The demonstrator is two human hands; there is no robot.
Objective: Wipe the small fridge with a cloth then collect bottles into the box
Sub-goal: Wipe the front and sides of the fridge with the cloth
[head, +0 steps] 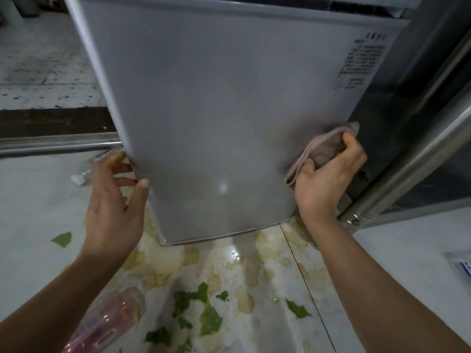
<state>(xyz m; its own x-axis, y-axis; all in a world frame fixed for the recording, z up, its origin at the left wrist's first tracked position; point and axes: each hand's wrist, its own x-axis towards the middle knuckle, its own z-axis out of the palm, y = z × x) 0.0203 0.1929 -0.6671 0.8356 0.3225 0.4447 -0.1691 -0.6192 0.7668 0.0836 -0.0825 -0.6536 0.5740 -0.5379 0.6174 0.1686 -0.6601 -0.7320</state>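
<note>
The small grey fridge (216, 110) stands in front of me, its flat door filling the upper middle of the view. My left hand (114, 200) grips the door's left edge, thumb on the front and fingers behind it. A crumpled pinkish cloth (323, 149) is pressed against the door's lower right edge by my right hand (328, 179), which is closed around it. A clear bottle with a white cap (86, 171) lies on the floor behind my left hand. A pink-tinted plastic bottle (109, 324) lies at the bottom left. No box is in view.
The white tiled floor (33, 205) is stained with yellowish spills (244, 299) and scattered green leaf scraps (209, 319). A metal-framed glass cabinet (418, 149) stands close on the right. A metal rail (56, 143) runs along the left. A packet (461, 266) lies at the right edge.
</note>
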